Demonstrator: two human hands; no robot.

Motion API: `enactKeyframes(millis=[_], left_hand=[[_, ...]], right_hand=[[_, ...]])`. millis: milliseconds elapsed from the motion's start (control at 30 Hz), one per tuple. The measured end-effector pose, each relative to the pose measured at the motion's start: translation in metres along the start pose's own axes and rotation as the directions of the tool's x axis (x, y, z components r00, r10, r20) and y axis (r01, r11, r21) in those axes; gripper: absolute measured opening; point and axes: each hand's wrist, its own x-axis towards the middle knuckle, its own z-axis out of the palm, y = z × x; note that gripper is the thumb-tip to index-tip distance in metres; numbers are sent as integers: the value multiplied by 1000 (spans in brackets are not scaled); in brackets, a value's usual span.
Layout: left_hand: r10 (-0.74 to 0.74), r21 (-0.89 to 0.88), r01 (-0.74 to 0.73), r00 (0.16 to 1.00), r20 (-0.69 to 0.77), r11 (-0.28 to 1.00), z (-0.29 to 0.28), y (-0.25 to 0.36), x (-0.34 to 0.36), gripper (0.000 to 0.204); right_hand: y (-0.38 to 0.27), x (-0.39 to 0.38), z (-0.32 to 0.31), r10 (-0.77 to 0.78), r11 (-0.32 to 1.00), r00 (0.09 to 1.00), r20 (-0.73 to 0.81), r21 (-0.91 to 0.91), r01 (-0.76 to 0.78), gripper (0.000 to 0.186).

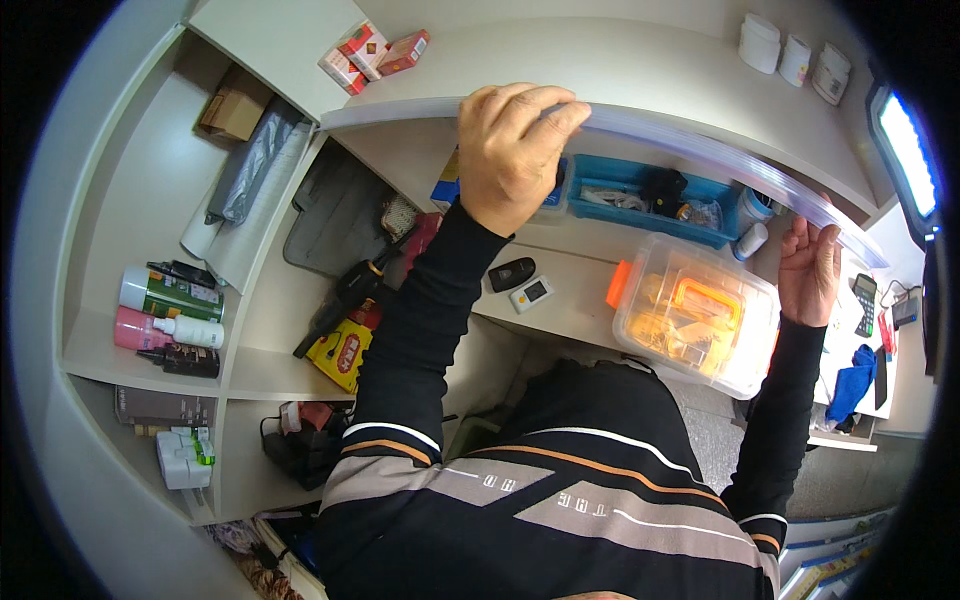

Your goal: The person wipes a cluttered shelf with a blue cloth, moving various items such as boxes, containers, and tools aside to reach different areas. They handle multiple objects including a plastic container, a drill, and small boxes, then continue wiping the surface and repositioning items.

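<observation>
A long, pale, see-through plastic strip (690,138) runs along the front edge of the upper shelf. My left hand (513,150) is closed on it near the middle, the fingers curled over its top. Farther right, my right hand (808,268) grips the strip near its right end, partly from below, with a fingertip showing behind it. Under the strip, between my arms, a clear plastic box (650,330) with orange latches and yellow contents stands on the desk. A small white device with a screen (532,293) and a black oval key fob (511,273) lie left of the box.
A blue basket (600,209) holds small items beneath the shelf. Red-and-white cartons (370,52) and white bottles (795,60) stand on the upper shelf. Bottles (180,295) fill a left compartment. A lit screen (908,150), calculator (864,290) and blue cloth (852,380) are at right.
</observation>
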Motion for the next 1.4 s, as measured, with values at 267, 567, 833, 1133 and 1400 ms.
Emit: enactKeyframes(millis=[267,567,833,1133,1400], left_hand=[[-59,-57,63,995,77,996,-9,23,-8,36],[-12,-85,18,997,77,996,5,3,-4,34],[-14,-142,28,995,97,989,2,-9,2,30],[-5,-121,17,995,100,992,6,-9,-2,29],[-9,-127,25,992,124,992,6,-15,6,27]], right_hand=[[-11,-9,-16,0,999,1000,11,-32,1,52],[-4,-5,-17,-12,998,999,-51,-55,9,52],[-2,4,-16,12,998,1000,18,-61,-11,51],[-4,5,-17,-1,997,999,-50,-80,-3,51],[-1,10,-15,-11,996,996,-90,-91,3,43]])
